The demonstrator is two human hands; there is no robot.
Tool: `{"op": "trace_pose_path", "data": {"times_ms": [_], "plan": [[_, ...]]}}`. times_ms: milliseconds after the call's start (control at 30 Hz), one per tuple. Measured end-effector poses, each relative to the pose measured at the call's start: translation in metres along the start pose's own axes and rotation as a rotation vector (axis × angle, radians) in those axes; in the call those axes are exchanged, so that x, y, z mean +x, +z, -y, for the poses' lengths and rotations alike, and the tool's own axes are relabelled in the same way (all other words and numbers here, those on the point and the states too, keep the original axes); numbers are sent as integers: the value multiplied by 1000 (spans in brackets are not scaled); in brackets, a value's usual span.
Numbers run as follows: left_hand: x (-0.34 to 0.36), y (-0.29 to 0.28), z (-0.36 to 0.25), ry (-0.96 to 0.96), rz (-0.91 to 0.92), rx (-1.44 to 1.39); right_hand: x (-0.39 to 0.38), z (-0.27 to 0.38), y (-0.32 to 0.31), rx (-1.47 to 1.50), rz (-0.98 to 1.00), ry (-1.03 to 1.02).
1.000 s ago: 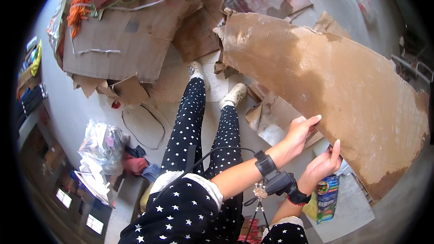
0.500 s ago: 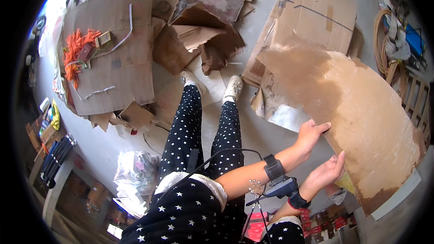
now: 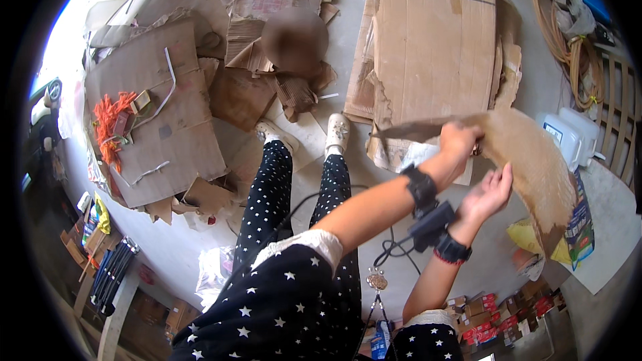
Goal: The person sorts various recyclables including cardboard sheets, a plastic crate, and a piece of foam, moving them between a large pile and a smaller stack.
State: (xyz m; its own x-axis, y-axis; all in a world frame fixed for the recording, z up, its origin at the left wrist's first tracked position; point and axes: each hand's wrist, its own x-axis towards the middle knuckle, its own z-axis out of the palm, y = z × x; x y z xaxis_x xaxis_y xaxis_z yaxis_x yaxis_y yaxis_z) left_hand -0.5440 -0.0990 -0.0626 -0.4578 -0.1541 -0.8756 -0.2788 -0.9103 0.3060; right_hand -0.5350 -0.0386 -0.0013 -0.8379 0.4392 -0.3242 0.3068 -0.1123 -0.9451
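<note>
From up here I see the concrete floor [image 3: 200, 254] strewn with flattened cardboard, the biggest a wide flat sheet [image 3: 435, 33] ahead and another with orange string [image 3: 110, 120] on it off to my left. The piece in hand is the torn brown cardboard sheet [image 3: 535, 160], held up off the floor to my right, ahead of my knees, and curving downward at its far end. I judge it light but floppy, its ragged edges likely to tear, so it wants a grip near the stiffer upper edge. My left hand [image 3: 458, 140] has its fingers curled shut over that top edge; my right hand [image 3: 488, 194] lies open beside the sheet's underside, fingers spread, though I cannot tell whether it touches.
</note>
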Motion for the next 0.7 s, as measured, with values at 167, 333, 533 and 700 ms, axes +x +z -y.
{"op": "trace_pose_path", "data": {"times_ms": [167, 333, 533, 700], "plan": [[-4, 57, -62, 193, -37, 218, 30, 26, 31, 308, 97, 171], [-4, 124, -82, 523, 54, 386, 55, 56, 31, 645, 299, 158], [9, 138, -59, 588, 228, 588, 80, 41, -4, 1018, 324, 533], [82, 56, -15, 242, 132, 691, 46, -48, -10, 610, 371, 479]]}}
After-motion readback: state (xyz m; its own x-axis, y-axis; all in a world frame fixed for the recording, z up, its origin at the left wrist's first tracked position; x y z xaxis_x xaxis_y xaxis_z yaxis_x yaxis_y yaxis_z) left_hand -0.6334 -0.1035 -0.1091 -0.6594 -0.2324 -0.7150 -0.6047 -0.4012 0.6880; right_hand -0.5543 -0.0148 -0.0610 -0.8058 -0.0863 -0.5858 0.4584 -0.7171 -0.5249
